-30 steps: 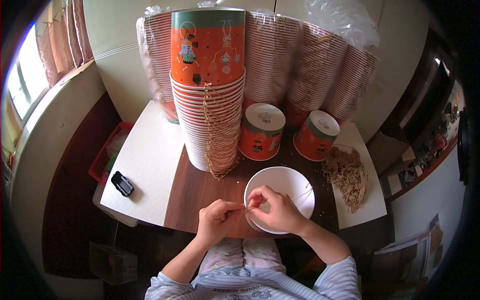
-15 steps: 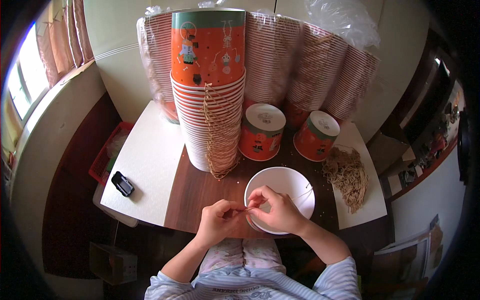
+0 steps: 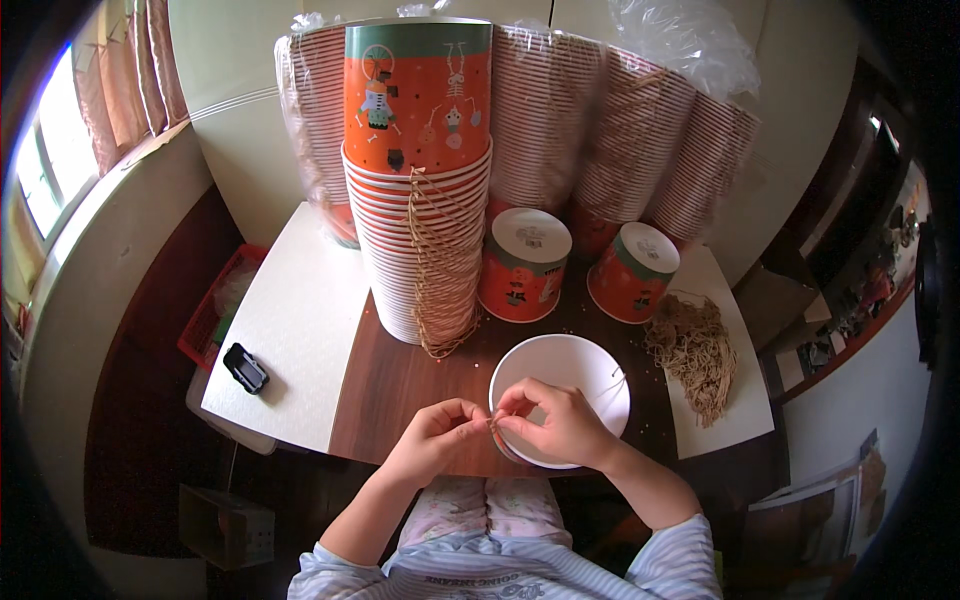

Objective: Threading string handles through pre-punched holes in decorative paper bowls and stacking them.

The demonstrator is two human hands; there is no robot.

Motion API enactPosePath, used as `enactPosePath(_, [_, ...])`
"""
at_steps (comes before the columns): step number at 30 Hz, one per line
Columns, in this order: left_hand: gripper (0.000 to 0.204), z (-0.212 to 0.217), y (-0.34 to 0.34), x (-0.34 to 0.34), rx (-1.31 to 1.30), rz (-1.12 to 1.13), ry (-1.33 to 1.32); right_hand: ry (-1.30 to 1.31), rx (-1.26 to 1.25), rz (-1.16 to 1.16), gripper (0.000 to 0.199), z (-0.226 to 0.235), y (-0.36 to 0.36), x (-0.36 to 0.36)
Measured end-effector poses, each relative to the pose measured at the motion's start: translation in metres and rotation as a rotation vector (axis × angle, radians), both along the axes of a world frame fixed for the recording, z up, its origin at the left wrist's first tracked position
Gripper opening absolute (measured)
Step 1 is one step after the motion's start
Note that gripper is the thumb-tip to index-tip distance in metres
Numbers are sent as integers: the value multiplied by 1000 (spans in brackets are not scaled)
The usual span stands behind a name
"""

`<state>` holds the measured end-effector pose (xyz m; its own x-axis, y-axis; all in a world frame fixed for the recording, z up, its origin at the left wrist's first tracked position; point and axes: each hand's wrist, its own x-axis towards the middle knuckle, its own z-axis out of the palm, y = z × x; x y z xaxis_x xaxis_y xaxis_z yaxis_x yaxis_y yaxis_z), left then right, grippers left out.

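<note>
View: head camera, looking down on the tabletop (image 3: 390, 410); I read everything below from this one feed.
Open bucket (image 3: 560, 352): at the near edge of the tabletop, right of its middle; mouth facing up, white inside, a sliver of coloured outer wall showing low on its left.
Left hand (image 3: 440, 432): at the left rim of the open bucket; I record the grip as narrow, thumb and forefinger pinched on a thin cord (image 3: 493, 424).
Right hand (image 3: 550, 422): over the mouth of the open bucket, fingertips meeting those of the left hand; grip narrow, on the same thin cord, most of which the fingers hide from me.
Cord strand (image 3: 609, 386): inside the open bucket, against its right wall.
Tall stack (image 3: 395, 240): nested upside-down buckets, left of centre toward the far edge; cord loops (image 3: 440, 270) hang down its front.
Single buckets (image 3: 524, 285): two, orange with green bands, upside down, between the open bucket and the wrapped stacks (image 3: 545, 120) along the far edge.
Cord heap (image 3: 697, 360): tangled, on the white panel by the right edge.
Black holder (image 3: 245, 369): on the white panel near the left edge, close to the near-left corner.
</note>
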<state>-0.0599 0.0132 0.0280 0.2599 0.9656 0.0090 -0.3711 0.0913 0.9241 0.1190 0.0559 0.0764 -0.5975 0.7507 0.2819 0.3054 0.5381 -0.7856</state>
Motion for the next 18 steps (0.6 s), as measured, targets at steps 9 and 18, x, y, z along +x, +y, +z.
enactPosePath(9, [10, 7, -2, -3, -241, -85, -149, 21, 140, 93, 11, 6, -4, 0])
enactPosePath(18, [8, 14, -3, -3, -258, -99, -158, 45, 227, 42, 10, 1, -4, -2])
